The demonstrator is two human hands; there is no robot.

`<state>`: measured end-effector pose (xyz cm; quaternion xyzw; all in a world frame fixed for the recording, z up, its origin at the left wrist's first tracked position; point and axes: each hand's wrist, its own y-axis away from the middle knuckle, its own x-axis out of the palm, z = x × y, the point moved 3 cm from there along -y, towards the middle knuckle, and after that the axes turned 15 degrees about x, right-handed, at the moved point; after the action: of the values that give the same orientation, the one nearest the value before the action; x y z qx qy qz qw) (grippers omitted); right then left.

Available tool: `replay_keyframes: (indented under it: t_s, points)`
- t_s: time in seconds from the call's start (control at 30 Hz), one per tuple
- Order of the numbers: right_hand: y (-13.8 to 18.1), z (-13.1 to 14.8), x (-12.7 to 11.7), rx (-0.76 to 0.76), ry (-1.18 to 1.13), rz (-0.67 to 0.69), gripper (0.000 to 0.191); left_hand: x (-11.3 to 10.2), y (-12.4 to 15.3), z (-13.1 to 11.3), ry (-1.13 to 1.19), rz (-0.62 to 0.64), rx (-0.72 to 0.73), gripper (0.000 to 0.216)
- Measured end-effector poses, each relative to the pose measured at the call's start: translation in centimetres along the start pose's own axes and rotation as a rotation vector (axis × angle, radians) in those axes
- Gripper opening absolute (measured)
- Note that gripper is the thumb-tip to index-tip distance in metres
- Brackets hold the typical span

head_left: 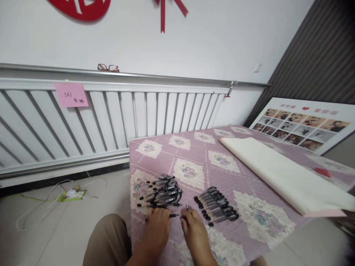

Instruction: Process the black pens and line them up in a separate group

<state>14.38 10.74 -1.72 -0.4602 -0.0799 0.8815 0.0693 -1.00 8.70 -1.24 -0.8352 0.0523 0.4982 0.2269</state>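
Note:
My left hand is closed around a black pen, whose pointed tip sticks out to the right. Close to that tip is my right hand, its fingers pinched together; whatever they hold is too small to make out. Just beyond my left hand lies a loose heap of black pens, pointing in mixed directions. To the right of my right hand, several black pens with dark caps lie side by side in a slanting row. All rest on a purple flowered tablecloth.
A cream folded sheet or roll lies across the table's right side, near a photo board. Behind stands a white radiator with a pink note. Glasses rest on the pipe. A power strip is on the floor.

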Motion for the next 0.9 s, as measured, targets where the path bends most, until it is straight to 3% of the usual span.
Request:
replay_keyframes:
  t_s: [0.17, 0.37, 0.57, 0.9]
  points:
    - [0.3, -0.5, -0.2, 0.033, -0.099, -0.026, 0.018, 0.0, -0.1, 0.1, -0.020, 0.024, 0.007, 0.024]
    - [0.7, -1.8, -0.6, 0.177, -0.298, -0.012, 0.024, -0.2, -0.3, -0.2, -0.005, 0.049, 0.069, 0.028]
    - [0.7, -2.0, -1.1, 0.139, -0.378, -0.024, 0.024, 0.0, -0.4, -0.2, -0.012, 0.063, 0.063, 0.032]
    - [0.8, -0.8, -1.8, 0.096, -0.389, 0.125, 0.018, -0.6, -0.2, -0.6, 0.002, 0.048, 0.073, 0.032]
